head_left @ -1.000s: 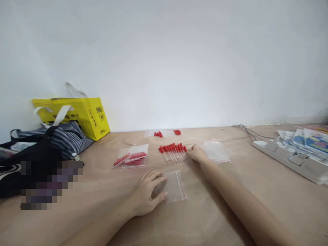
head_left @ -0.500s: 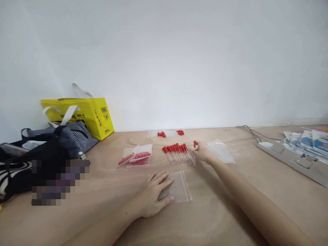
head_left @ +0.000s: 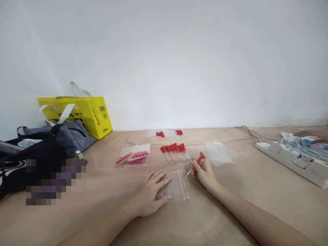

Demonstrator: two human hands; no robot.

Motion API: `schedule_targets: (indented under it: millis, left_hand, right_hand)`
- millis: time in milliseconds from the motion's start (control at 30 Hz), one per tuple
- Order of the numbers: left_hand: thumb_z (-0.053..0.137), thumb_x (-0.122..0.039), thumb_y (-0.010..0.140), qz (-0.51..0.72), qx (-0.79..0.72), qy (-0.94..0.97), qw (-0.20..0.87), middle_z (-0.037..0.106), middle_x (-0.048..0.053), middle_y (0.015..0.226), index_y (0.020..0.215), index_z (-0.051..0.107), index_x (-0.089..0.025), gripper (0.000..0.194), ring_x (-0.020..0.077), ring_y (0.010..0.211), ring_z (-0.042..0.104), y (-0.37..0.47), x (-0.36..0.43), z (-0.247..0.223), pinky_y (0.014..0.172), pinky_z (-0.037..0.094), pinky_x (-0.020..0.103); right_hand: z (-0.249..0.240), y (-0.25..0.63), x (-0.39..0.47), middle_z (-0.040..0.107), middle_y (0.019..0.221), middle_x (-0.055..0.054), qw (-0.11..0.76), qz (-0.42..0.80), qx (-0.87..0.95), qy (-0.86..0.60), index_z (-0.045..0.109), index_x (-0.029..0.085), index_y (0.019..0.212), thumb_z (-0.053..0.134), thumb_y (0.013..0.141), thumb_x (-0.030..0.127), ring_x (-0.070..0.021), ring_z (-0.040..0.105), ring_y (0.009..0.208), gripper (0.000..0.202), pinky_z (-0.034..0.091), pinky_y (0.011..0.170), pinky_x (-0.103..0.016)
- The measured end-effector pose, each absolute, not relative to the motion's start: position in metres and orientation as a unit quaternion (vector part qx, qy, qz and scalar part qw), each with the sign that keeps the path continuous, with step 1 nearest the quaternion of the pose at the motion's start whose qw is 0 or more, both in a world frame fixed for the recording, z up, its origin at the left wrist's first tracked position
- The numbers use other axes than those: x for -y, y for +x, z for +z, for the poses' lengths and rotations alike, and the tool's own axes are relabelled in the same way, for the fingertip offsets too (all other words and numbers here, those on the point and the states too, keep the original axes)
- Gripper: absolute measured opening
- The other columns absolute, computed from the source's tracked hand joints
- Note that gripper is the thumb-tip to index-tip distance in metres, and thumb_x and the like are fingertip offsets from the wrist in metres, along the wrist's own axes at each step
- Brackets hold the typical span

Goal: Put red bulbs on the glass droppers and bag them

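My left hand [head_left: 153,193] lies flat with fingers spread on a clear zip bag [head_left: 176,186], whose zip edge faces right. Between the fingers of my right hand [head_left: 205,172] is a dropper [head_left: 200,158] with a red rubber bulb and a thin clear tube. The tube slants down to the left, its tip close to the bag's zip edge. Just beyond, several red-bulbed droppers [head_left: 176,153] lie side by side in a row. Left of them is a stack of zip bags [head_left: 138,156] with red-bulbed droppers inside.
Flat clear bags [head_left: 217,153] lie behind my right hand. Near the wall rests a clear bag [head_left: 169,133] with red bulbs. At left stand a yellow bag [head_left: 101,116], a striped bag [head_left: 73,135] and a black bag [head_left: 46,153]; at right, a power strip [head_left: 289,162] with a cable.
My right hand has drawn back from the right end of the dropper row toward the zip bag, tilting the dropper with its tip down-left. My left hand stays flat on the bag.
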State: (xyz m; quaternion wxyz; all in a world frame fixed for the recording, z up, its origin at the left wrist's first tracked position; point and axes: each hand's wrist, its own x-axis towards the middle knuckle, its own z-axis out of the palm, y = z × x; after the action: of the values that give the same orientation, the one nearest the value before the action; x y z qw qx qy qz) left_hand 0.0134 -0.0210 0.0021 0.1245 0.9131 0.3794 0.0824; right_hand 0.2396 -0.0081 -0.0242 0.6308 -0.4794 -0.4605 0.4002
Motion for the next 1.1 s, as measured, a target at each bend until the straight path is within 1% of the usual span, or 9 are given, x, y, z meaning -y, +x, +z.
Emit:
schedule_targets:
  millis: [133, 267, 400, 500, 600, 700, 800, 967, 1100]
  left_hand:
    - [0.039, -0.053, 0.081, 0.085, -0.38, 0.913, 0.12, 0.028, 0.008, 0.138, 0.128, 0.034, -0.029, 0.053, 0.0244, 0.127, 0.024, 0.013, 0.02, -0.001, 0.103, 0.016, 0.05]
    - [0.037, -0.053, 0.082, 0.087, -0.382, 0.911, 0.126, 0.028, 0.006, 0.139, 0.13, 0.031, -0.028, 0.054, 0.0239, 0.127, 0.023, 0.014, 0.019, -0.002, 0.103, 0.016, 0.049]
    - [0.035, -0.053, 0.082, 0.085, -0.383, 0.911, 0.13, 0.026, 0.005, 0.139, 0.132, 0.027, -0.028, 0.056, 0.0223, 0.128, 0.021, 0.014, 0.019, -0.001, 0.104, 0.015, 0.048]
    - [0.034, -0.052, 0.083, 0.079, -0.385, 0.91, 0.13, 0.025, 0.005, 0.14, 0.132, 0.026, -0.026, 0.056, 0.0213, 0.128, 0.02, 0.014, 0.02, 0.0, 0.104, 0.014, 0.047]
    - [0.033, -0.051, 0.084, 0.072, -0.388, 0.91, 0.13, 0.025, 0.005, 0.14, 0.133, 0.024, -0.026, 0.056, 0.0211, 0.128, 0.02, 0.015, 0.02, 0.001, 0.105, 0.014, 0.047]
    - [0.031, -0.051, 0.085, 0.075, -0.387, 0.91, 0.128, 0.025, 0.005, 0.14, 0.133, 0.025, -0.026, 0.055, 0.0212, 0.128, 0.021, 0.015, 0.021, 0.001, 0.104, 0.015, 0.047]
    - [0.03, -0.05, 0.085, 0.082, -0.383, 0.911, 0.127, 0.027, 0.005, 0.139, 0.133, 0.025, -0.026, 0.054, 0.0212, 0.128, 0.021, 0.016, 0.02, 0.0, 0.104, 0.015, 0.047]
    - [0.032, -0.049, 0.085, 0.089, -0.382, 0.909, 0.141, 0.028, 0.007, 0.138, 0.131, 0.029, -0.023, 0.053, 0.0223, 0.127, 0.023, 0.014, 0.019, 0.002, 0.104, 0.018, 0.047]
    - [0.039, -0.047, 0.083, 0.105, -0.375, 0.904, 0.177, 0.032, 0.007, 0.136, 0.13, 0.032, -0.022, 0.053, 0.0222, 0.124, 0.03, 0.002, 0.015, 0.008, 0.1, 0.028, 0.041]
  right_hand:
    - [-0.023, 0.235, 0.01, 0.049, 0.061, 0.008, 0.645, 0.44, 0.431, -0.452, 0.017, 0.021, 0.119, 0.055, 0.067, 0.052, -0.0101, 0.049, 0.042, 0.072, 0.041, 0.04, -0.023]
    - [-0.022, 0.228, 0.014, 0.053, 0.062, 0.006, 0.638, 0.493, 0.411, -0.426, 0.03, 0.022, 0.103, 0.058, 0.062, 0.057, -0.0111, 0.054, 0.045, 0.06, 0.045, 0.045, -0.026]
    - [-0.02, 0.227, 0.016, 0.054, 0.059, 0.004, 0.586, 0.54, 0.431, -0.424, 0.045, 0.018, 0.083, 0.063, 0.057, 0.056, -0.0094, 0.055, 0.05, 0.049, 0.047, 0.052, -0.025]
    - [-0.019, 0.232, 0.016, 0.056, 0.058, 0.003, 0.529, 0.54, 0.488, -0.437, 0.052, 0.016, 0.078, 0.067, 0.057, 0.049, -0.0055, 0.049, 0.043, 0.042, 0.043, 0.045, -0.02]
    - [-0.018, 0.239, 0.016, 0.06, 0.071, 0.003, 0.492, 0.524, 0.54, -0.438, 0.051, 0.018, 0.083, 0.067, 0.06, 0.042, -0.0004, 0.037, 0.032, 0.037, 0.03, 0.031, -0.016]
    - [-0.018, 0.244, 0.016, 0.061, 0.079, 0.003, 0.451, 0.534, 0.584, -0.413, 0.049, 0.02, 0.083, 0.07, 0.058, 0.036, 0.0008, 0.031, 0.03, 0.036, 0.023, 0.028, -0.015]
    - [-0.018, 0.242, 0.017, 0.061, 0.078, 0.004, 0.409, 0.552, 0.619, -0.38, 0.048, 0.02, 0.08, 0.066, 0.064, 0.034, 0.0004, 0.032, 0.032, 0.028, 0.024, 0.03, -0.015]
    - [-0.018, 0.234, 0.019, 0.055, 0.067, 0.004, 0.394, 0.543, 0.666, -0.326, 0.047, 0.018, 0.075, 0.059, 0.072, 0.027, -0.0051, 0.048, 0.057, 0.015, 0.036, 0.052, -0.016]
    - [-0.019, 0.238, 0.015, 0.05, 0.058, 0.007, 0.355, 0.537, 0.669, -0.371, 0.046, 0.019, 0.074, 0.058, 0.072, 0.029, -0.003, 0.036, 0.041, 0.016, 0.028, 0.038, -0.015]
